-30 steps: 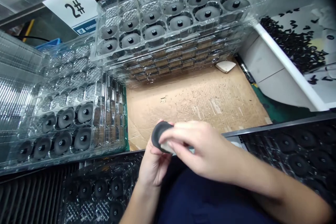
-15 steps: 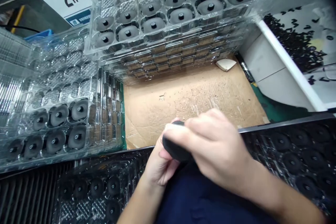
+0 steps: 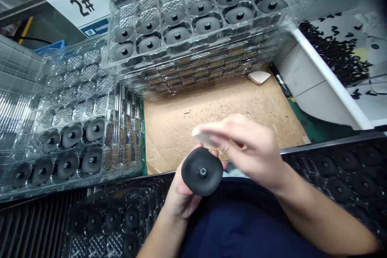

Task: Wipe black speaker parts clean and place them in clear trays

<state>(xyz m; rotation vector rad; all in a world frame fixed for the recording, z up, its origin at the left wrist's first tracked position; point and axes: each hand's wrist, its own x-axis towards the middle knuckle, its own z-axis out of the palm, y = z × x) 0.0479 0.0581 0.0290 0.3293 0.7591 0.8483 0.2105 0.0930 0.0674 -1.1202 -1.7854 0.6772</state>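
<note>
My left hand [image 3: 181, 199] grips a round black disc [image 3: 202, 171] with a small metal hub at its centre, its face turned up toward the camera. Above and to the right of the disc my right hand [image 3: 242, 145] is blurred by motion; its fingers are pinched on a thin pale piece [image 3: 203, 133] that I cannot name. Both hands hover over my lap, in front of a sheet of brown cardboard [image 3: 217, 109].
A stack of clear plastic trays [image 3: 193, 28] holding several black discs stands at the back. More clear trays [image 3: 69, 129] with discs lie at the left. Black trays [image 3: 341, 173] with discs flank my lap. A white bin [image 3: 338, 48] of small black parts sits at the right.
The right hand has lifted off the disc and moved up and right. The left hand has turned the disc so its hub side faces up.
</note>
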